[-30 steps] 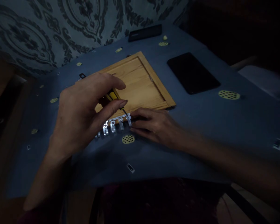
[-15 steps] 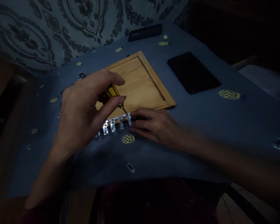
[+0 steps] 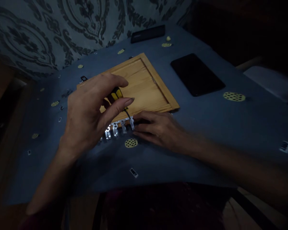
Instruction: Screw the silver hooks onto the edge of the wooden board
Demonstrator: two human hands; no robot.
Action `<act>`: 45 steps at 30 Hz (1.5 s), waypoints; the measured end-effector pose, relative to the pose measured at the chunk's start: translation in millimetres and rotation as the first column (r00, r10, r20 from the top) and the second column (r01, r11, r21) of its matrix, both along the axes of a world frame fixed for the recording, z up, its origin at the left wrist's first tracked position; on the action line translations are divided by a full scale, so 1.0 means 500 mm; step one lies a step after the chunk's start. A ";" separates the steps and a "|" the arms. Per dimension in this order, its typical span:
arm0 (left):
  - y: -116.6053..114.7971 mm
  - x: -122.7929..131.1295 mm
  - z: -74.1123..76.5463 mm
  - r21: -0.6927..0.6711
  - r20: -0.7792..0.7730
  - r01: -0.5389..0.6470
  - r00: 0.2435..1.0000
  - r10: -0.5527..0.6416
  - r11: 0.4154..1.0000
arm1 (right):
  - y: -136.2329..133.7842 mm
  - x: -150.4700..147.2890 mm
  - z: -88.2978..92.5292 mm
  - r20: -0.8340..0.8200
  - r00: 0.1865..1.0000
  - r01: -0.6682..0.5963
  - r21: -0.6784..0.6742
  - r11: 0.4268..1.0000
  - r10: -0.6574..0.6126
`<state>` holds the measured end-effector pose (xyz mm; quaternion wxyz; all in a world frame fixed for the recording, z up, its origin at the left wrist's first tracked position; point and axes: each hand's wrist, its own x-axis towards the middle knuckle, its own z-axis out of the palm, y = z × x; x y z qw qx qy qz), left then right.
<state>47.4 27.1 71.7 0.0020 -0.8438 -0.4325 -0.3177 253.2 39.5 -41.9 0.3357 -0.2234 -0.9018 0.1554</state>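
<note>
My left hand [image 3: 91, 111] is closed round the yellow and black handle of a screwdriver [image 3: 117, 93], thumb along its side. The tip points down at the right end of a shiny metal hook rail [image 3: 123, 123]. This rail, with several curved hooks, lies along the near edge of a framed wooden board [image 3: 146, 86]. My right hand [image 3: 158, 126] has its fingertips pressed on the rail's right end and the board's edge. The left hand hides part of the board and the rail's left end.
A black phone [image 3: 196, 75] lies right of the board, and a dark phone case [image 3: 147, 34] is at the back by the patterned wall covering [image 3: 86, 19]. A small pale object [image 3: 168, 38] sits near the case. Blue cloth with printed ovals covers the table [image 3: 158, 166].
The left hand has turned slightly, its thumb shifting a little to the right over the screwdriver handle. The right hand keeps its place on the rail. The whole view has moved slightly.
</note>
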 end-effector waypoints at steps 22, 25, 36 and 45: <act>-0.009 -0.009 0.011 -0.134 0.095 0.035 0.995 -0.022 0.990 | 0.000 0.001 0.003 0.015 1.000 -0.010 -0.053 0.999 0.010; -0.008 -0.013 0.011 -0.171 0.090 0.057 0.995 -0.042 0.984 | 0.000 0.000 0.004 0.004 1.000 -0.011 -0.050 0.999 0.012; -0.021 -0.007 0.035 -0.038 0.076 -0.108 0.991 0.111 0.993 | -0.001 0.004 0.002 -0.006 1.000 -0.014 -0.046 0.999 0.014; -0.010 -0.006 0.013 -0.062 0.103 -0.044 0.993 0.050 0.997 | -0.001 0.004 0.003 0.019 1.000 -0.007 -0.035 0.999 0.008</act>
